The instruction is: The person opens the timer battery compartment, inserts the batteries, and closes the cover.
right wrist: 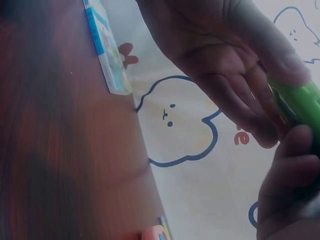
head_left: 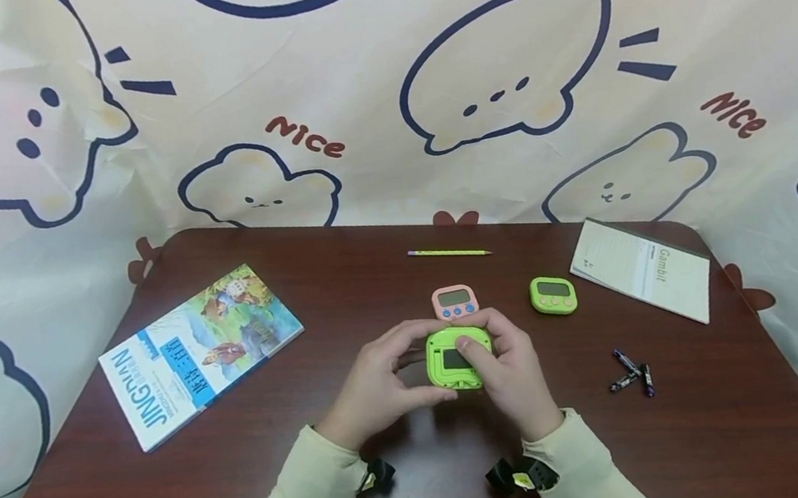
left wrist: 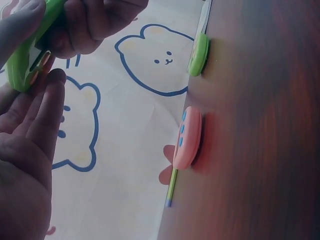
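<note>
Both hands hold a lime-green digital timer (head_left: 451,357) just above the brown table (head_left: 401,493), its back turned up toward me. My left hand (head_left: 384,375) grips its left edge with curled fingers. My right hand (head_left: 511,365) grips the right side, the thumb lying on the dark panel in the timer's back. In the left wrist view the held timer (left wrist: 24,60) shows edge-on between the left fingers (left wrist: 47,107) and the right hand (left wrist: 95,25). The right wrist view shows the timer's green edge (right wrist: 300,102) under the left hand's fingers (right wrist: 235,75).
A pink timer (head_left: 455,301) and a second green timer (head_left: 552,294) lie just beyond the hands. A green pencil (head_left: 448,252) lies farther back. A picture book (head_left: 200,351) is at the left, a white booklet (head_left: 639,268) at the right, and loose batteries (head_left: 630,370) lie right of the hands.
</note>
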### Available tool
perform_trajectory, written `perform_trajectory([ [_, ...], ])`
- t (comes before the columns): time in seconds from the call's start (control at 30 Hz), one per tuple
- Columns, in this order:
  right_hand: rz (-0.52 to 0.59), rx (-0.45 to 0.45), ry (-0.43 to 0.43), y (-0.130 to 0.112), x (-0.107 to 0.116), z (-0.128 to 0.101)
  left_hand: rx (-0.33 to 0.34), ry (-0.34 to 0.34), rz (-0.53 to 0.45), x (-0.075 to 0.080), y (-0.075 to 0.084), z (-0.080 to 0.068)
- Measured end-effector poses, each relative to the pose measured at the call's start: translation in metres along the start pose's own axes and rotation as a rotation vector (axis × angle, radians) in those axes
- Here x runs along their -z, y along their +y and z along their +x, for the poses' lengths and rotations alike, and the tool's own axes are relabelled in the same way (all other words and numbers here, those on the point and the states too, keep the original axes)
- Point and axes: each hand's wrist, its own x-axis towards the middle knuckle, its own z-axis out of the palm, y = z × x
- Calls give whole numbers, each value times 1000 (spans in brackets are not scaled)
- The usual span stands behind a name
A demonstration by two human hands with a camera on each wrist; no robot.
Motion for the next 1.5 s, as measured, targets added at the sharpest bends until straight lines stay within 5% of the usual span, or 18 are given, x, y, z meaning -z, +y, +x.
perform_trajectory([
  [1.17, -28, -48, 35, -3, -1, 2, 31, 11, 10, -1, 2, 1],
  [1.5, -83, 72, 13, -6, 13, 6, 15, -11, 8, 0, -1, 1],
])
